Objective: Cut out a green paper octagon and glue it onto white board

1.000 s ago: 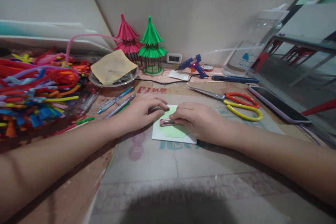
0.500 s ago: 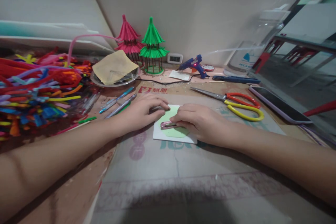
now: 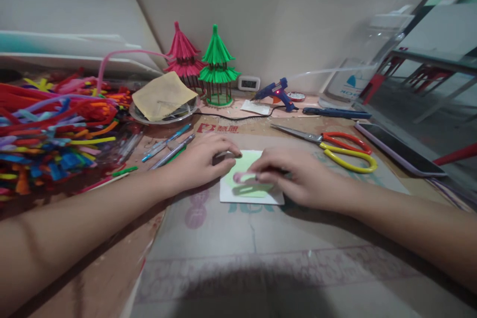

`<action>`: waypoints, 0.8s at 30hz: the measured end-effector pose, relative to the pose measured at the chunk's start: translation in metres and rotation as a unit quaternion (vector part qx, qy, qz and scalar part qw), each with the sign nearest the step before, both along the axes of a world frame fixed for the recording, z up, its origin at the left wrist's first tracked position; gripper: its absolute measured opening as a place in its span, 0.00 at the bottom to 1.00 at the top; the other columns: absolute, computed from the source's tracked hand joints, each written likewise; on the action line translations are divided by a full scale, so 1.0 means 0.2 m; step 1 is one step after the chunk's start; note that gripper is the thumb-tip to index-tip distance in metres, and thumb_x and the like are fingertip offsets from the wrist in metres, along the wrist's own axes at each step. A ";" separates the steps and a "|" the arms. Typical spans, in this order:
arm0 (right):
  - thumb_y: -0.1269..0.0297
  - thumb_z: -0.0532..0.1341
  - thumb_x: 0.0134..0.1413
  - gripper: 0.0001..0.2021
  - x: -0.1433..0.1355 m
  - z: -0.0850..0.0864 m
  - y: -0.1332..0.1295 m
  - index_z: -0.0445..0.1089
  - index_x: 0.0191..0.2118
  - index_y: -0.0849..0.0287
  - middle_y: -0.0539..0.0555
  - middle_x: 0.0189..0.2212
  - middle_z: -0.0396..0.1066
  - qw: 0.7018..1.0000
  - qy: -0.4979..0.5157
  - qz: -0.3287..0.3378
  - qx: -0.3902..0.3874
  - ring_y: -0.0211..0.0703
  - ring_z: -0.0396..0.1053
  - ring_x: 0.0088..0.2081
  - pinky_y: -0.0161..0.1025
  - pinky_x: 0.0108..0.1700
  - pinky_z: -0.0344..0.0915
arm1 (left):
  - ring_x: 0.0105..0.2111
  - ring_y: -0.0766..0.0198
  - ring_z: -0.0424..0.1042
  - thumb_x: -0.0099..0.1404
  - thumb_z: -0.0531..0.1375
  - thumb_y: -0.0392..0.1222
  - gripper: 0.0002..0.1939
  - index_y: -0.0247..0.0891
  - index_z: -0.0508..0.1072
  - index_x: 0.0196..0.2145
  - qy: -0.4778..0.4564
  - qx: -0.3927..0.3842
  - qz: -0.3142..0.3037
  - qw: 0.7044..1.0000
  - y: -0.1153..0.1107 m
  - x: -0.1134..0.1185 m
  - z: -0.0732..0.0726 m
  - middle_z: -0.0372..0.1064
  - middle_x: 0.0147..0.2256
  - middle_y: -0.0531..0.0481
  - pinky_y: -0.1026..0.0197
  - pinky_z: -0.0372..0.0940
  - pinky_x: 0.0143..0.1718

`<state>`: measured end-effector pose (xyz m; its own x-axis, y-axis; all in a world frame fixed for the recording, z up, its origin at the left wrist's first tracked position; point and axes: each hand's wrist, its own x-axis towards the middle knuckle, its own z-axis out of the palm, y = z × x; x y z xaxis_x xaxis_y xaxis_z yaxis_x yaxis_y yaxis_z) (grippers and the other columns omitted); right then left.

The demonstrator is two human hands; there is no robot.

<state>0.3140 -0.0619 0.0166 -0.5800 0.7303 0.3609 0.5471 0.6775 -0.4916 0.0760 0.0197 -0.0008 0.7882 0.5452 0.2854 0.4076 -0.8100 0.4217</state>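
A pale green paper piece (image 3: 244,164) lies on a small white board (image 3: 225,196) in front of me. My left hand (image 3: 208,159) rests at the board's left side, its fingers apart and the fingertips near the green paper's upper left edge, with nothing held. My right hand (image 3: 294,176) pinches a small pink tool (image 3: 243,177), blurred by motion, over the green paper. The tool casts a shadow on the paper. The board lies on a printed cardboard sheet (image 3: 231,243).
Behind are scissors (image 3: 320,138), a blue glue gun (image 3: 276,90), a green pagoda model (image 3: 216,75), a red one (image 3: 182,54) and a small clock (image 3: 249,83). Pipe cleaners (image 3: 55,129) and pens (image 3: 167,144) lie left; a phone (image 3: 400,148) lies right.
My right hand has raised the pink tool off the paper and turned slightly. My left hand has hardly moved. The board appears shifted a little to the right and down.
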 end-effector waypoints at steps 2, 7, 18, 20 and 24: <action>0.70 0.59 0.65 0.08 0.03 0.01 0.02 0.74 0.45 0.59 0.55 0.38 0.79 0.997 0.028 -0.074 0.016 0.43 0.74 0.37 0.37 0.39 0.68 | 0.48 0.50 0.71 0.68 0.57 0.46 0.12 0.39 0.76 0.44 0.011 0.012 0.010 1.000 -0.02 0.00 0.01 0.75 0.45 0.44 0.49 0.64 0.50; 0.71 0.56 0.66 0.12 0.07 -0.01 0.02 0.73 0.51 0.61 0.59 0.42 0.79 0.996 -0.029 -0.069 0.042 0.46 0.74 0.40 0.40 0.41 0.68 | 0.39 0.53 0.71 0.64 0.59 0.45 0.18 0.38 0.74 0.49 0.053 0.024 0.029 0.998 -0.05 0.00 0.03 0.73 0.35 0.48 0.53 0.61 0.41; 0.68 0.54 0.69 0.10 -0.01 -0.03 -0.03 0.72 0.48 0.62 0.62 0.40 0.75 0.989 -0.122 0.009 0.078 0.50 0.72 0.42 0.45 0.44 0.68 | 0.53 0.53 0.70 0.72 0.54 0.40 0.13 0.43 0.77 0.47 0.009 0.049 -0.074 0.996 -0.03 0.00 0.01 0.74 0.51 0.47 0.51 0.60 0.57; 0.68 0.56 0.68 0.08 -0.03 -0.05 -0.01 0.73 0.44 0.61 0.60 0.38 0.76 0.989 -0.118 0.007 0.091 0.49 0.72 0.40 0.43 0.42 0.67 | 0.53 0.54 0.71 0.72 0.54 0.39 0.13 0.42 0.77 0.46 0.011 0.045 -0.083 0.995 -0.02 0.00 0.01 0.74 0.50 0.47 0.51 0.60 0.57; 0.71 0.59 0.66 0.05 -0.03 -0.06 0.00 0.73 0.39 0.60 0.57 0.35 0.77 0.992 -0.094 -0.028 0.078 0.46 0.72 0.37 0.39 0.39 0.64 | 0.52 0.54 0.71 0.72 0.54 0.40 0.12 0.40 0.78 0.46 0.011 0.040 -0.085 0.996 -0.02 0.00 0.01 0.74 0.50 0.46 0.51 0.61 0.56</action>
